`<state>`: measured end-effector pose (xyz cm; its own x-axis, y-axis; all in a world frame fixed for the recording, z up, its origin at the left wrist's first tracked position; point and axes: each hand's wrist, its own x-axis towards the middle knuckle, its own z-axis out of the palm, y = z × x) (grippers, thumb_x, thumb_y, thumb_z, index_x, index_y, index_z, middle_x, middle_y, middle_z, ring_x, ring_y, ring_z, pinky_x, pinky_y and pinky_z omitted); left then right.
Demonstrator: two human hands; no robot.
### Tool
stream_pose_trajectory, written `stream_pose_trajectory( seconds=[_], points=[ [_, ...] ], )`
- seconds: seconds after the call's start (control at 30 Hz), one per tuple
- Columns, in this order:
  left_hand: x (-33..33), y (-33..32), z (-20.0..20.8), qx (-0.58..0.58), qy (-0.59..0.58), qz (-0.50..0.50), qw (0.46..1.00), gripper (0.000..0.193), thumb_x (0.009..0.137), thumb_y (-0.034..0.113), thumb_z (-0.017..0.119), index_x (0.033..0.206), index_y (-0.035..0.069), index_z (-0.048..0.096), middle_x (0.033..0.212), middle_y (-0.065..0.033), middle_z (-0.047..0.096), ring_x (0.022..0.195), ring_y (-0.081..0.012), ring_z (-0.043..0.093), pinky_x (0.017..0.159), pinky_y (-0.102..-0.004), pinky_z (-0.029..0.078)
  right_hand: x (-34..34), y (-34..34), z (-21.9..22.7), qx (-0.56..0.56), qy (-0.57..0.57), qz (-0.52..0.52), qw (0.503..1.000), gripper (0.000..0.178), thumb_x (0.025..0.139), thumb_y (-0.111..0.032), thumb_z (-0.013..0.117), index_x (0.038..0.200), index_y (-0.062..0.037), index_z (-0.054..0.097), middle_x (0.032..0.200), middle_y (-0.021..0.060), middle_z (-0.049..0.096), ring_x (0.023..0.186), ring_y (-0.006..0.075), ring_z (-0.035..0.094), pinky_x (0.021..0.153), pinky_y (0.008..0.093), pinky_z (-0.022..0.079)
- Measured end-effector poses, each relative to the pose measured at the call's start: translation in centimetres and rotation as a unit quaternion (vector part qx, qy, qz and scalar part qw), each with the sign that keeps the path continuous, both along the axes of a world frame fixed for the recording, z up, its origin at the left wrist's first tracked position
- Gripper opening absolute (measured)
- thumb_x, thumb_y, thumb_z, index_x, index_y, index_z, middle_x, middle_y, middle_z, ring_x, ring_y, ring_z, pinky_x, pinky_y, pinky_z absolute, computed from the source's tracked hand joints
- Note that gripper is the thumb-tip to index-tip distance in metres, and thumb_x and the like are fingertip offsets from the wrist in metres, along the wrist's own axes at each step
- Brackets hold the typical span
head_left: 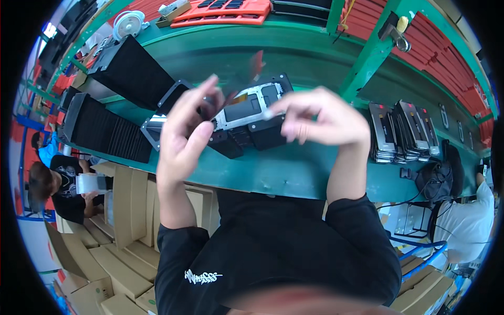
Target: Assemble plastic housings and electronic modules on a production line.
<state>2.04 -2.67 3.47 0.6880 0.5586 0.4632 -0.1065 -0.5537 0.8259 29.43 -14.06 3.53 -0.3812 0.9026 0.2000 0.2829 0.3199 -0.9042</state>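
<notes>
In front of me a silver metal device frame [226, 124] with dark recesses rests tilted on a black block-shaped fixture [268, 134]. My left hand [185, 128] is at the frame's left end, its thumb and fingers around a dark thin piece [211, 107] that is smeared by motion. An orange-brown strip [240, 98] shows beside that piece, above the frame. A blurred reddish bit [257, 64] appears farther back. At the frame's right end is my right hand [320, 118], its fingers loosely bent and apart, the forefinger reaching to the frame's edge; nothing plainly shows in it.
Tall black stands [128, 73] and a ribbed black stack [105, 128] occupy the left of the green bench [273, 176]. Stacked dark flat panels [386, 131] lie right, near a black bag [436, 178]. A green post [370, 58] rises behind. Cardboard boxes [123, 268] and other people flank me.
</notes>
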Motion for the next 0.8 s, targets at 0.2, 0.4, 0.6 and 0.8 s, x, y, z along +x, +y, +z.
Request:
stream_pose_trajectory(
  seconds=[0.2,0.4,0.6,0.8],
  points=[
    [0.8,3.6,-1.6,0.212,0.154,0.078,0.962,0.064,0.085,0.025,0.075,0.142,0.005,0.054,0.125,-0.0158,0.063,0.115,-0.0285,0.057,0.103,-0.0382,0.045,3.7,2.2,-1.9,0.054,0.005,-0.342,0.938,0.031,0.103,-0.03,0.058,0.114,-0.0042,0.07,0.08,0.0022,0.067,0.065,0.0077,0.062,0.052,0.0229,0.047],
    [4.4,3.5,-2.1,0.257,0.194,0.056,0.945,0.065,0.084,0.025,0.078,0.142,0.008,0.055,0.126,-0.0144,0.063,0.12,-0.0308,0.056,0.109,-0.0429,0.04,3.1,2.6,-2.7,-0.026,-0.045,-0.37,0.927,0.045,0.103,-0.044,0.053,0.116,-0.0044,0.069,0.089,0.0052,0.068,0.068,0.011,0.063,0.057,0.0255,0.051],
    [5.1,2.5,-1.9,0.164,0.185,0.058,0.967,0.067,0.083,0.028,0.079,0.142,0.009,0.055,0.127,-0.0148,0.063,0.122,-0.0337,0.057,0.117,-0.0523,0.03,3.3,2.8,-2.9,-0.112,-0.086,-0.31,0.94,0.052,0.102,-0.05,0.053,0.118,-0.003,0.067,0.093,0.0071,0.068,0.071,0.0136,0.065,0.061,0.0269,0.053],
    [4.5,2.1,-1.8,0.267,0.206,0.071,0.939,0.071,0.078,0.029,0.082,0.141,0.009,0.054,0.127,-0.0153,0.063,0.124,-0.0348,0.057,0.119,-0.0577,0.025,4.2,3.3,-4.6,-0.062,-0.191,-0.198,0.959,0.055,0.102,-0.053,0.051,0.108,-0.0009,0.066,0.083,0.0069,0.066,0.072,0.015,0.063,0.061,0.0302,0.052]
  ],
)
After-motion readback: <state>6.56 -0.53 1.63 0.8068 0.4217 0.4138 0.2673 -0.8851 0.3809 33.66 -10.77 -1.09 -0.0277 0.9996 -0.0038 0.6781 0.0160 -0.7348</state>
